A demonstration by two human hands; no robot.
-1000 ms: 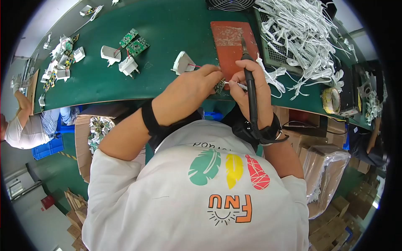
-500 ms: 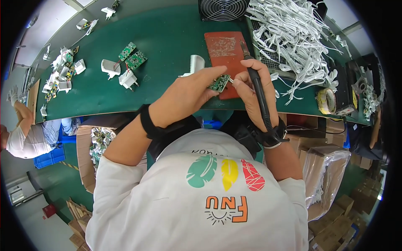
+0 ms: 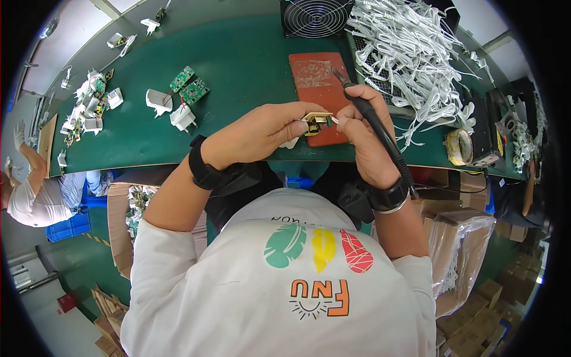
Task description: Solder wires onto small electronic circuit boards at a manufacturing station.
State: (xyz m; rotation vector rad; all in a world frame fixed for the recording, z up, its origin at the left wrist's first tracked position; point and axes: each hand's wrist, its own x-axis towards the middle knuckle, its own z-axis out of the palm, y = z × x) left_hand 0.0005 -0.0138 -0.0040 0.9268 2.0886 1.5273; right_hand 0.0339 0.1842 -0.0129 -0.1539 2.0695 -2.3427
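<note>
My left hand [image 3: 262, 132] pinches a small circuit board with yellow parts [image 3: 316, 122] above the near edge of the green table [image 3: 238, 59]. My right hand [image 3: 367, 128] touches the board's right side and grips a black soldering iron [image 3: 372, 119], its tip pointing up over a red-brown mat [image 3: 315, 77]. A white plug housing shows just under my left fingers. Both wrists wear dark bands.
A pile of white cables [image 3: 410, 47] covers the table's right. A black fan [image 3: 314, 16] stands at the back. Green boards [image 3: 189, 85] and white plug housings [image 3: 169, 107] lie left. A tape roll [image 3: 459, 146] sits far right. Another person [image 3: 30, 190] works at left; cartons below.
My hands have lifted the board slightly toward me and the view has shifted, bringing the fan and mat lower in the picture. The grip on board and iron is unchanged.
</note>
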